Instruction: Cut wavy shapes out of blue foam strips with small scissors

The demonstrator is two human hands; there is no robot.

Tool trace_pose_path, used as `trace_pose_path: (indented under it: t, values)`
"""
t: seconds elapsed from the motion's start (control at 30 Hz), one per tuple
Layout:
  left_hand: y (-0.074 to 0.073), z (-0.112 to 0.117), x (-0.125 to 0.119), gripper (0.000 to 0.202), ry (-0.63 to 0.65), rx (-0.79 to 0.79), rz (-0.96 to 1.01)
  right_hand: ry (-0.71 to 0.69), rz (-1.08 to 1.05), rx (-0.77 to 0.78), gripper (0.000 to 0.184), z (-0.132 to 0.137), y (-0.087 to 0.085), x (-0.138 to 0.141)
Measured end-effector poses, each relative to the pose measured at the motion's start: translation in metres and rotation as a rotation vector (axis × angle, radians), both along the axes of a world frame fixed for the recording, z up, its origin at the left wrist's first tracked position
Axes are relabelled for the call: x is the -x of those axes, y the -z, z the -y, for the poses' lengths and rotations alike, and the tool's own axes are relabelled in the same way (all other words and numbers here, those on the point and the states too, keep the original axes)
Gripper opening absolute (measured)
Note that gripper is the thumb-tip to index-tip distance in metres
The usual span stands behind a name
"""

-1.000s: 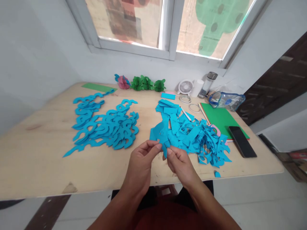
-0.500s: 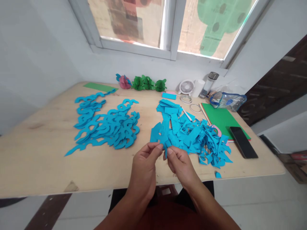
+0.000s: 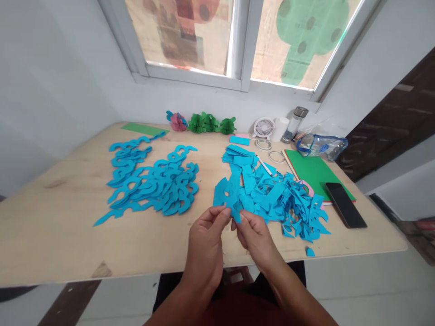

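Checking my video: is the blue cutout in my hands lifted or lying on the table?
Lifted: your left hand and right hand pinch the blue cutout above the wooden table.

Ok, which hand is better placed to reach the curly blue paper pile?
Probably the left hand: it is nearer the curly blue paper pile. The right hand sits by the heap of blue scraps. Both pinch a blue paper piece.

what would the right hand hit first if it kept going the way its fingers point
The right hand would first meet the blue paper cutout, which its fingertips are pinching. Whether the left hand also lies in that line is hard to judge from this view.
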State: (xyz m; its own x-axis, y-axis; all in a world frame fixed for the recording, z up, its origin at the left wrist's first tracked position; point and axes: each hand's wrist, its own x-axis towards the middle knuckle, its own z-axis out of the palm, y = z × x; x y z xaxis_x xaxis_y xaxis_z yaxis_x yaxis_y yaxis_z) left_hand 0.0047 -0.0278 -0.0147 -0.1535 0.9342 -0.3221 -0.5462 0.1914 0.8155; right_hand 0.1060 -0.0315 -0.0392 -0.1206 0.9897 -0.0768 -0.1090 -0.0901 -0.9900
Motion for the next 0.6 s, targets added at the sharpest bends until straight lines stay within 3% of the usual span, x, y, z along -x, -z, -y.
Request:
trace_pose_path:
  t: [0.17, 0.27, 0.37, 0.6]
  values:
    - [0.001, 0.0, 0.003, 0.016, -0.024, 0.001, 0.02, -0.03, -0.047, 0.068, 0.039, 0.002, -0.001, -0.002]
    - [0.001, 0.001, 0.007, 0.015, -0.033, 0.003, 0.014, 0.067, -0.069, 0.1, 0.04, 0.003, -0.002, -0.007]
    - [0.003, 0.005, 0.009, 0.015, 0.025, -0.005, 0.001, 0.187, -0.105, 0.095, 0.039, 0.003, -0.006, -0.009]
    - [0.004, 0.016, 0.011, 0.015, 0.126, -0.016, -0.047, 0.198, -0.077, 0.108, 0.024, 0.005, -0.007, -0.001]
